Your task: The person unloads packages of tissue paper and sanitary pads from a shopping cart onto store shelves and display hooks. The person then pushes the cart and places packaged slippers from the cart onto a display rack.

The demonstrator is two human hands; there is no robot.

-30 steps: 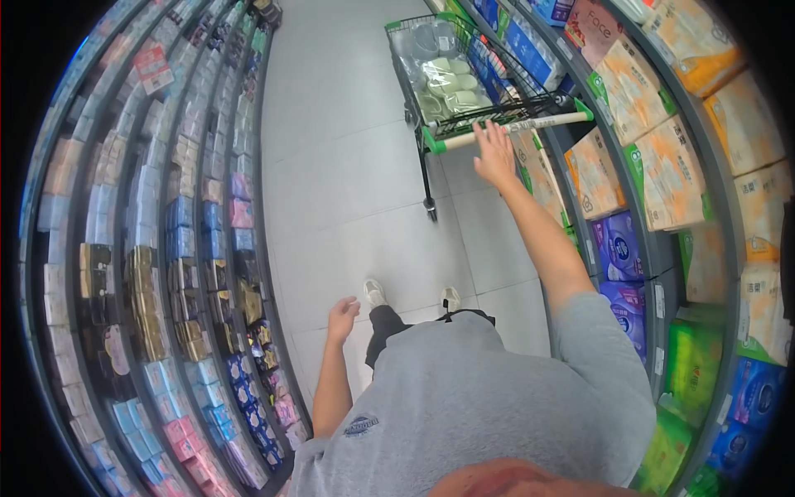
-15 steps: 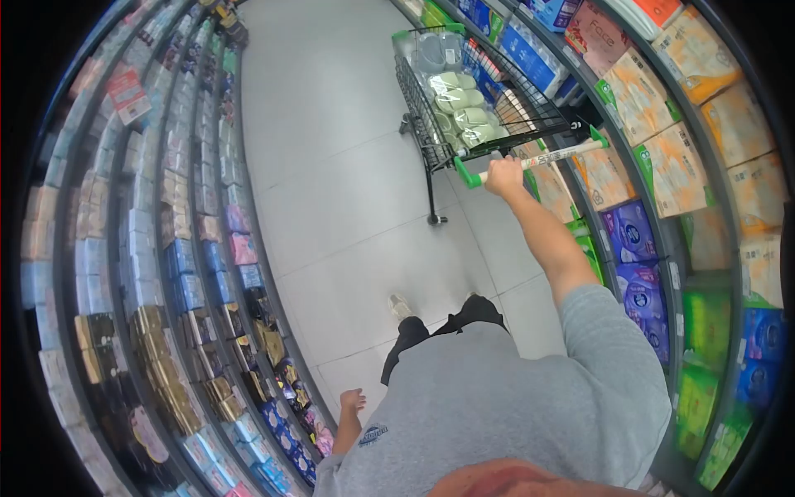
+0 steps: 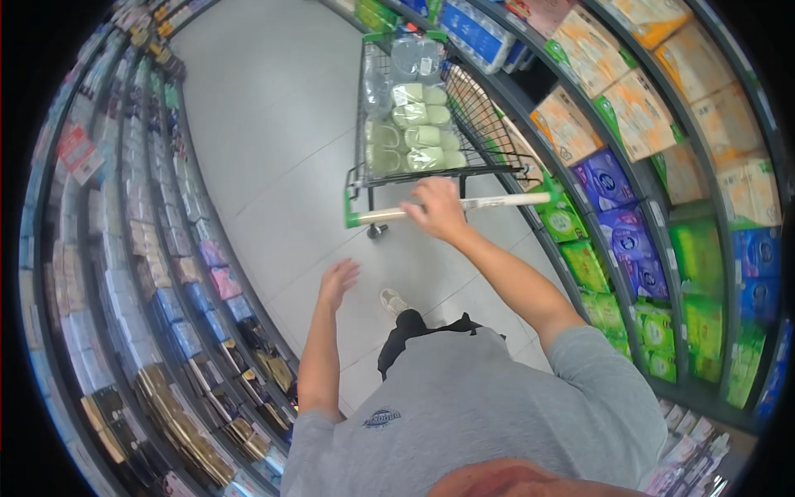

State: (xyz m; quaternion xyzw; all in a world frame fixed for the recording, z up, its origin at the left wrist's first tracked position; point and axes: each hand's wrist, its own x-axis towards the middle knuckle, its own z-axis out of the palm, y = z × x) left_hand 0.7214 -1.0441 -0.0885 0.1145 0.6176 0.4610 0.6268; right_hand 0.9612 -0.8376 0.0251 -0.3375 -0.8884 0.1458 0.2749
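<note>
A black wire shopping cart (image 3: 489,124) with green corners stands ahead of me. Across its near side runs a pale handle bar (image 3: 513,200). My right hand (image 3: 436,209) lies over the left half of this bar, its fingers bent and partly spread. My left hand (image 3: 338,282) hangs in the air below and left of the handle, fingers loosely extended, holding nothing. Inside the cart are several pairs of pale green slippers (image 3: 426,137) in clear wrapping, with grey wrapped items (image 3: 416,60) at the far end.
Shelves of small tissue packs (image 3: 124,248) curve along the left. On the right, shelves hold large orange-and-white packs (image 3: 638,112), purple packs (image 3: 625,232) and green packs (image 3: 696,257). Grey floor tiles (image 3: 265,108) run between them. My shoe (image 3: 393,301) shows below the handle.
The cart has swung left in view and now points more straight ahead. My right hand closed on the handle, then loosened over it. My left hand has risen towards the handle.
</note>
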